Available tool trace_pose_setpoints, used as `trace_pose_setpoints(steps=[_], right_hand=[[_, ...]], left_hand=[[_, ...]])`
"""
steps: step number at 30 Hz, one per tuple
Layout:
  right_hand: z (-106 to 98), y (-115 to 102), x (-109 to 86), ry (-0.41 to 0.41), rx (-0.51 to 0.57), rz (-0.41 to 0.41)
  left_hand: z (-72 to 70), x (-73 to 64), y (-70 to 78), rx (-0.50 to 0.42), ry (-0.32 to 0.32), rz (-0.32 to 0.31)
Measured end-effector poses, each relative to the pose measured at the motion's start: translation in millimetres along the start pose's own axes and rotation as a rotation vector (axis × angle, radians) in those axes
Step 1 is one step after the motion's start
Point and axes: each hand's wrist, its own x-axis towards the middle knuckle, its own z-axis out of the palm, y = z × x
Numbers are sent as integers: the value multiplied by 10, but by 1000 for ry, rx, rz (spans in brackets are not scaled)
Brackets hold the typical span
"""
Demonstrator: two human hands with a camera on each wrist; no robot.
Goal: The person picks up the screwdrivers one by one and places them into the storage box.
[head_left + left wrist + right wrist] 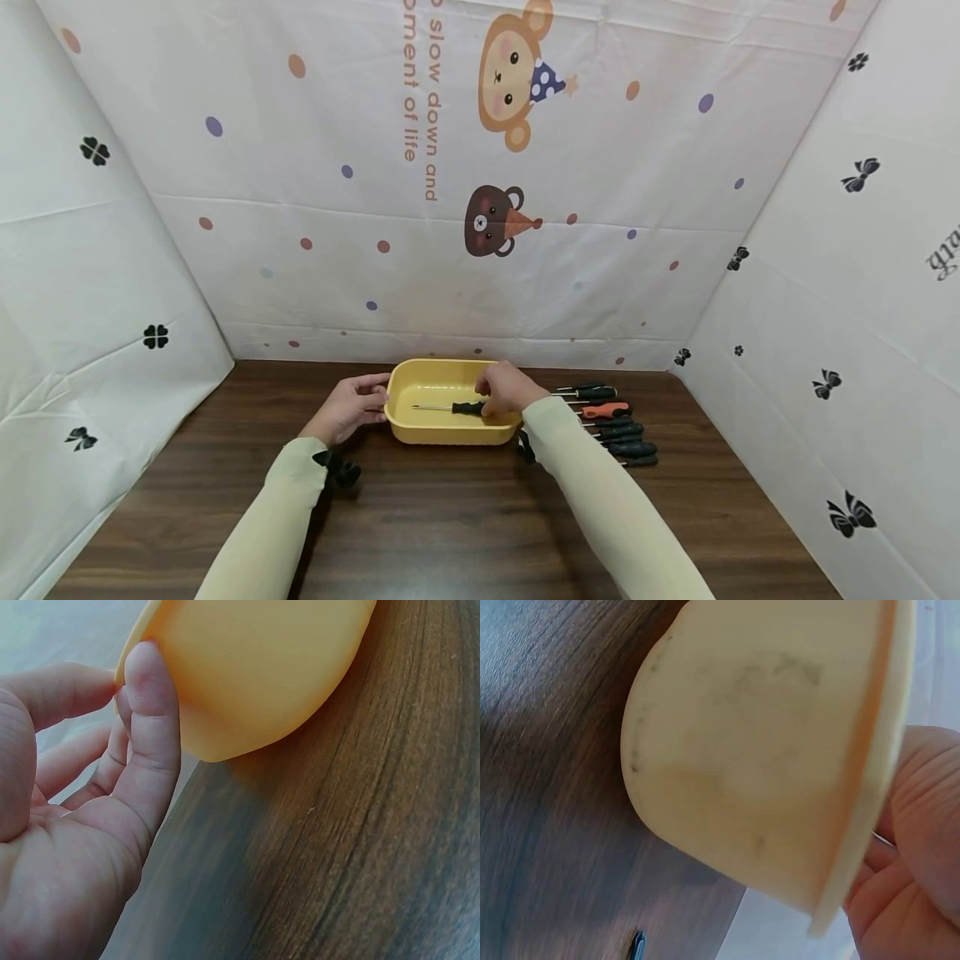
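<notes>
Nearest the viewer, two pale sleeves [262,525] were extended over the work. By the left hand [349,407], the left end of a yellow tray [450,435] was steadied, its rim held between thumb and fingers. Inside the tray, toward its right end, the handle of a screwdriver [467,408] was pinched in the curled fingers of the right hand [510,390]; its slim shaft pointed left. Judged from the layout, an early stage had been reached: this one tool was within the tray but not yet released, whereas several black-handled screwdrivers [633,449] and an orange-handled screwdriver [606,410] were left in a row just to the right. All was supported by a dark wood-grain table [420,517]. Beyond, the workspace was enclosed by a dotted back cloth [450,283], printed with animal heads and sideways lettering, and by white side cloths [810,300] patterned in black.
</notes>
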Motion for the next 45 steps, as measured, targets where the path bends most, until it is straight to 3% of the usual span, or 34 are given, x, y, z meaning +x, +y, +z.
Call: trace_pose_setpoints(steps=[6, 20, 26, 45], right_hand=[[-59, -5, -71, 76, -10, -11], [-179, 44, -402, 158, 218, 3], [-219, 85, -603, 205, 256, -6], [-232, 486, -1176, 338, 424, 11]], left_hand=[[-7, 2, 5, 3, -3, 2], [49, -31, 26, -12, 7, 4], [49, -26, 13, -18, 17, 6], [35, -1, -39, -30, 45, 6]])
